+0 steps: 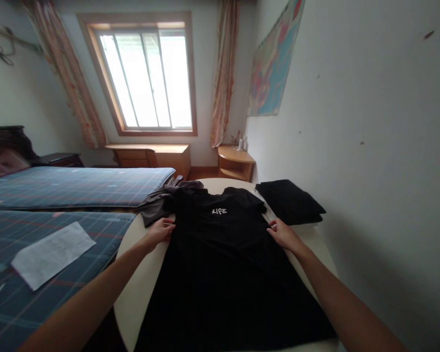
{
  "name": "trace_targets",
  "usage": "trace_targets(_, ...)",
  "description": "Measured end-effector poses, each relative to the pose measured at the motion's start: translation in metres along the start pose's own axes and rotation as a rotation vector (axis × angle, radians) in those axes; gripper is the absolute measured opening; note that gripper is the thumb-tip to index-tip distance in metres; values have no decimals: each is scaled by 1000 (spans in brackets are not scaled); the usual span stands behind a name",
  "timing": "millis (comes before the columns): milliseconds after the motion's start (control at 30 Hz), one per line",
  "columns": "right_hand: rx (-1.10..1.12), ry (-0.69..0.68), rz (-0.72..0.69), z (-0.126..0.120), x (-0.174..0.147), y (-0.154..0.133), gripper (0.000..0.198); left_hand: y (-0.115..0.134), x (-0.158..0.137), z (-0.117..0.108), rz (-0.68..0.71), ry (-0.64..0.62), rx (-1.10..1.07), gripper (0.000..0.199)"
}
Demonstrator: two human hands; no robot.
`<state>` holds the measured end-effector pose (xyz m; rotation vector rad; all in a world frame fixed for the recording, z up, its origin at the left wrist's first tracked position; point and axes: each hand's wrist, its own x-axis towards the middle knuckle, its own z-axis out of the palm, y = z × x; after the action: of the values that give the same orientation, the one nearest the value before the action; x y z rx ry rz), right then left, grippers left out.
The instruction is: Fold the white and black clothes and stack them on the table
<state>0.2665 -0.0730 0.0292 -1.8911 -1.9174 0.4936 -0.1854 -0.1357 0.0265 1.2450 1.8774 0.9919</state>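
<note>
A black T-shirt [220, 264] with white "LIFE" lettering on the chest lies spread out on a round cream table [135, 283], its neckline at the far side. On its left edge, just below the sleeve, my left hand [160, 231] pinches the fabric. My right hand [281, 233] grips the opposite side edge at about the same height. Both sets of fingers are closed on the cloth. Small wrinkles run across the shirt's middle.
Folded black clothes [291, 200] are stacked at the table's back right, near the wall. A dark grey garment [154, 203] lies at the back left. Beside the table, a plaid bed [106, 264] carries a sheet of paper [53, 254]. Wooden desks [172, 159] stand under the window.
</note>
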Motion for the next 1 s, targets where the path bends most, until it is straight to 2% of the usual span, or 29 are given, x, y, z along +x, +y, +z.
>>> trace_targets(167,-57,39,-15,5,-3,6,23,-3,-1,-3,-43,-4,-74,35)
trace_targets(300,-8,21,32,0,-6,8,26,-6,-1,0,-71,-24,-67,35)
trace_targets(367,0,-48,38,-7,-10,10,19,-6,-3,-1,-78,-44,-60,33)
trace_targets(500,27,-310,48,-21,-23,19,38,-7,-9,-7,-62,-141,18,43)
trace_targets(567,47,-361,50,-26,-31,23,37,-9,-12,-9,-29,-179,29,47)
trace_targets(667,31,-283,-28,-28,-40,27,33,-14,-14,-9,34,-154,-15,46)
trace_targets(800,-20,-111,-59,-26,-53,23,27,-19,-14,-6,103,-27,4,36)
trace_targets(900,2,-88,-25,-22,-64,19,24,-23,-16,-5,141,25,84,34)
trace_targets(1000,-17,-98,-23,-18,-73,18,25,-26,-21,-8,146,0,136,41)
